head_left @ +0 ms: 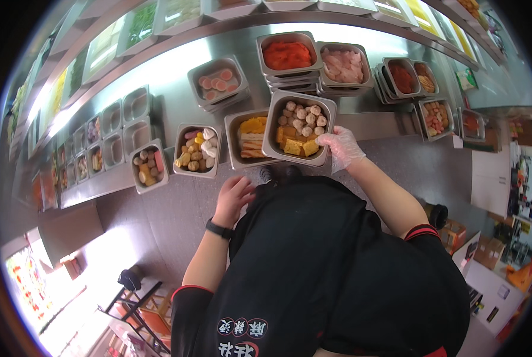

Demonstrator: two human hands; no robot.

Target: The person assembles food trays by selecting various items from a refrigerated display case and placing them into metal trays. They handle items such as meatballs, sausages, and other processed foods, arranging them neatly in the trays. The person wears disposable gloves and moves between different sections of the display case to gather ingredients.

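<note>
We have a square-cornered, deep metal pan [272, 125] in the right hand [341, 147], held out past the front edge of the steel counter [170, 89]. Dull silver, rolled rim, tilted a bit in our view. Contents: round pale-brown balls [304, 118] bunched at the far side and right, chunky yellow cubes [294, 147] along the near side. It overlaps the right part of a second metal pan [234, 140], which shows yellow pieces [255, 124] and striped strips [253, 147]; we can't tell whether the two touch underneath. Stacked pans with a red filling [287, 55] and pale slices [342, 64] sit just behind it. Pose: right arm reaches forward and inward, elbow bent out to the side, clear glove on, gripping the pan's near right corner, thumb over the rim, fingers mostly hidden. Left hand [236, 193] is lower, near the torso, dark band [219, 229] on the wrist, fingers loosely curled toward the right; we see nothing in it, though the palm is largely turned away.
</note>
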